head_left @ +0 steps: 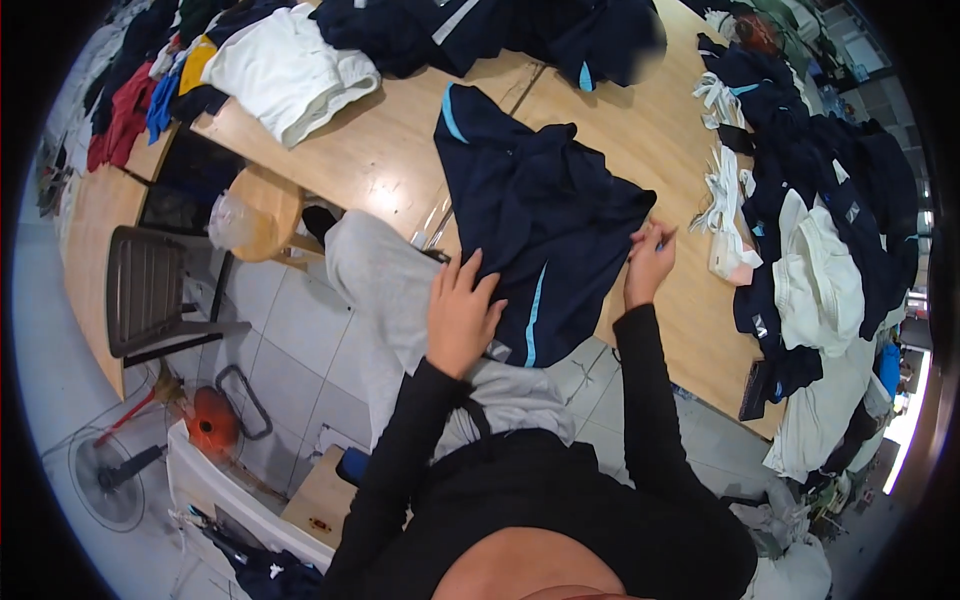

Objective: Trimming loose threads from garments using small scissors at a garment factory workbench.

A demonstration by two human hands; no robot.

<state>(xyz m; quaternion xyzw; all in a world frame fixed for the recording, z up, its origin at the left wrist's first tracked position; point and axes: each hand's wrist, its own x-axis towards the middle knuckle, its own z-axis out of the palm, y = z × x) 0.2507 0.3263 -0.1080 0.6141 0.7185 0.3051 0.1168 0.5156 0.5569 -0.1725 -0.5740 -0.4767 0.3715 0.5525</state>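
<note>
A navy garment point(540, 190) with light-blue stripes lies spread over the near edge of the wooden table, its lower part hanging toward my lap. My left hand point(464, 312) rests on its left side, fingers apart and holding nothing. At the garment's right edge is my right hand point(650, 264), its fingers pinched together. Something small and dark shows by those fingertips, too small to name. Both forearms are in black sleeves.
Navy clothes point(480, 35) and a white garment point(292, 75) are heaped at the table's far side. White strips point(722, 195) and more piled clothing point(820, 270) line the right. To the left are a wooden stool point(268, 205), a chair point(150, 290) and a fan point(108, 475).
</note>
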